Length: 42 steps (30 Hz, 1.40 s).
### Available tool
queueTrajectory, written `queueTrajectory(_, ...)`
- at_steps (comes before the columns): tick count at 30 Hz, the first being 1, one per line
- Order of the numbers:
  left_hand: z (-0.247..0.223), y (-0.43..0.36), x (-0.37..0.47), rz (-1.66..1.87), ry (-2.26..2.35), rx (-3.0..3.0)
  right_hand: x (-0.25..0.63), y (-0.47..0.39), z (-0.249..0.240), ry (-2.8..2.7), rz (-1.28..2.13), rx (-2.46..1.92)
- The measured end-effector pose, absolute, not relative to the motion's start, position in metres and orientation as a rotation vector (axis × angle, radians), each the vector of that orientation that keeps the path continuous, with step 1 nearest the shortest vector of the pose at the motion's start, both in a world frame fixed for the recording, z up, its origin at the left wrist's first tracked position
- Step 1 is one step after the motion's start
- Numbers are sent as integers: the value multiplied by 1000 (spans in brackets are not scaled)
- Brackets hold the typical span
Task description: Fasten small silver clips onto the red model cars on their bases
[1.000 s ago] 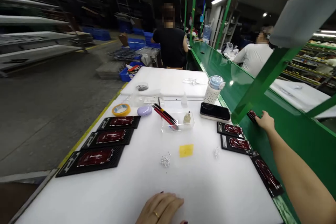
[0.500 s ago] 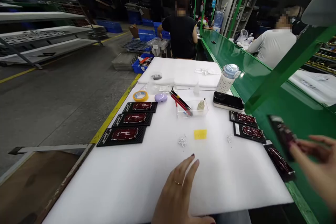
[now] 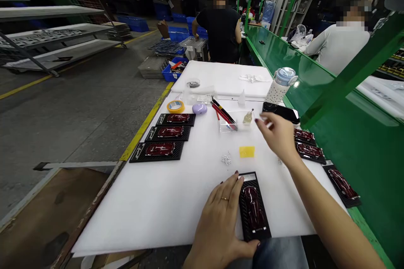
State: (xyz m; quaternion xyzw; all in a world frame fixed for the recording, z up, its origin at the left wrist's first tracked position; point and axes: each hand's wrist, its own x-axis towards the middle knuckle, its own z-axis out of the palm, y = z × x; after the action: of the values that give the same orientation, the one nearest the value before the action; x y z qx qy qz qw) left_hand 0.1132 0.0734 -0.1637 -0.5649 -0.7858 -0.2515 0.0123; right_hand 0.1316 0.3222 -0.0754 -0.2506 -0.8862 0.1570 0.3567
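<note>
Our left hand (image 3: 221, 214) lies open, fingers flat against the black tray (image 3: 254, 207) (a red part sits in it). Our right hand (image 3: 277, 136) hovers loosely open, holding nothing, near the clear box (image 3: 235, 121).

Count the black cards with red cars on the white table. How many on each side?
Left row: 3
Right edge: 3
By the left hand: 1
Total: 7
</note>
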Motion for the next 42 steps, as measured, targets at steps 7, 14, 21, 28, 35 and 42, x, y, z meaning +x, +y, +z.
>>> queueTrajectory(7,-153,73,112,-719,-2396,-1744,102,341,-61,-2248,288,-507)
queueTrajectory(14,-145,75,109,-671,-2349,-1771,215,272,-92,-1678,995,-723)
queueTrajectory(21,-146,73,108,-626,-2321,-1779,244,248,-141,-1628,1298,-1055)
queueTrajectory(28,-144,73,109,-606,-2347,-1800,242,247,-135,-1656,1265,-1091)
queueTrajectory(35,-144,72,109,-599,-2366,-1800,244,244,-142,-1650,1254,-1083)
queueTrajectory(42,-145,71,110,-600,-2353,-1795,222,258,-98,-1644,575,-591)
